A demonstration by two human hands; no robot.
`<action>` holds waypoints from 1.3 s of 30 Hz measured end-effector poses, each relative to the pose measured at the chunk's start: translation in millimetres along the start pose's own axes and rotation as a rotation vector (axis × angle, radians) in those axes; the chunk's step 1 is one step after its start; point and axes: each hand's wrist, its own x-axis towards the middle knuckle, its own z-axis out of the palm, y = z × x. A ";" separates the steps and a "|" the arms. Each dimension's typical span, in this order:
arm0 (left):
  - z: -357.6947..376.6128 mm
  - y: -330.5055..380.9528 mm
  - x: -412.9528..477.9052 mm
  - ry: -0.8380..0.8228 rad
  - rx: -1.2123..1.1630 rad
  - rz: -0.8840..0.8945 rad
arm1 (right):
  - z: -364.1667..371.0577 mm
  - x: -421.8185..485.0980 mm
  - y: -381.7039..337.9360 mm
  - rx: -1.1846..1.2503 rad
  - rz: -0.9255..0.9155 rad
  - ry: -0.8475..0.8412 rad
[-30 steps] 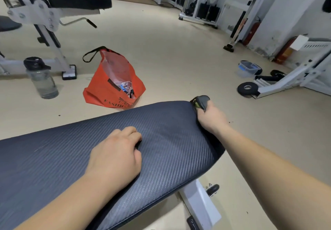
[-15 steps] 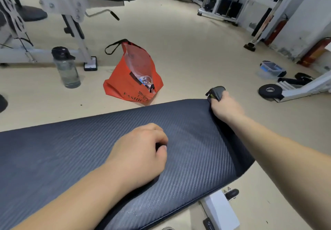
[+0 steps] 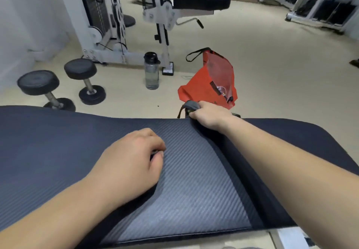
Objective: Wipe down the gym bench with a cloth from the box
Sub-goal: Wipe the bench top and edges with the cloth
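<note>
Head view of a gym bench [image 3: 194, 171], its dark ribbed pad filling the lower half of the frame. The right hand [image 3: 208, 115] sits at the pad's far edge, fingers curled tight around a bunched dark grey cloth [image 3: 189, 106], part of which hangs past the rim. The left hand [image 3: 134, 157] rests on the middle of the pad, fingers curled in toward the palm; a small dark shape shows at the fingertips, but whether anything is pinched there cannot be told.

Judged risks: the cloth is gripped as a wad at the very edge, so a stroke would likely clean only a narrow strip and leave the broad central panel untouched unless the cloth is opened flat. The dangling part may catch on the pad's rim or slip from the grip and fall to the floor [image 3: 272, 74]. The left forearm lies across the surface and would block any pass toward the near side.

Containers: no box can be seen in this frame. An orange bag [image 3: 202, 91] stands on the floor just beyond the far edge, mouth open, with a clear plastic liner and small unclear items inside. A dark-capped translucent water bottle [image 3: 151, 72] stands upright to its left; its fill level cannot be told. Two dumbbells [image 3: 64, 85] lie further left, beside a white machine frame [image 3: 161, 15]
</note>
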 end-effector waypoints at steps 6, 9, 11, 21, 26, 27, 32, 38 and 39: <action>-34.7 -63.4 -20.6 -0.023 0.063 -0.140 | 41.6 -4.3 -114.3 0.016 -0.133 -0.022; -56.6 -94.8 -30.0 0.003 0.079 -0.202 | 71.9 -1.7 -191.8 0.022 -0.206 -0.047; -71.3 -114.3 -36.5 0.036 0.081 -0.246 | 88.9 1.7 -242.4 0.030 -0.244 -0.066; -89.3 -156.3 -45.8 0.096 0.033 -0.367 | 121.3 18.9 -326.1 0.014 -0.365 -0.007; -77.1 -126.6 -27.5 0.078 -0.008 -0.287 | 91.4 -1.6 -245.6 0.006 -0.388 -0.022; -74.3 -117.9 -24.1 0.074 -0.015 -0.260 | 84.2 -9.4 -223.0 -0.014 -0.385 -0.005; -60.2 -62.9 -17.5 0.030 -0.057 -0.151 | 47.4 -49.9 -96.7 -0.049 -0.280 0.194; -39.9 -16.3 -26.4 -0.051 -0.030 0.017 | 21.3 -119.5 42.9 -0.055 0.000 0.346; -39.9 -13.9 -28.5 -0.054 -0.030 0.023 | 20.4 -132.1 55.4 -0.059 0.046 0.358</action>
